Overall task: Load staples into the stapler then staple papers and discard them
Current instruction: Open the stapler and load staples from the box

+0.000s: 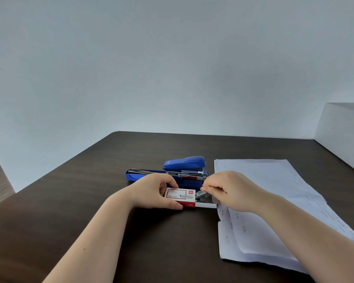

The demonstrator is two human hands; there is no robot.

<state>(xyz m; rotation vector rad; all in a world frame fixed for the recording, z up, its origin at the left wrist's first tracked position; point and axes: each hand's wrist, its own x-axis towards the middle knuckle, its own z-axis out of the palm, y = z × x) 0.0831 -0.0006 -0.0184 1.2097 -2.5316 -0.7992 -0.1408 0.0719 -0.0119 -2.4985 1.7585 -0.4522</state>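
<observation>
Your left hand (157,190) gripped the staple box (180,196) while your right hand (227,190) pinched a staple strip (200,194), which could have snapped or spilled

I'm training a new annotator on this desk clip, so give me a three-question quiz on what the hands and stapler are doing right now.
1. True or false: the blue stapler lies opened up, its staple channel exposed.
2. Which hand steadies the red-and-white staple box? A) left hand B) right hand C) neither
3. Fill in: the right hand pinches a strip of ____ at the box's open drawer end.

Key
1. True; its top is swung back.
2. A; the left hand grips the box on the dark table, while the papers lie under the right forearm.
3. staples.
</observation>
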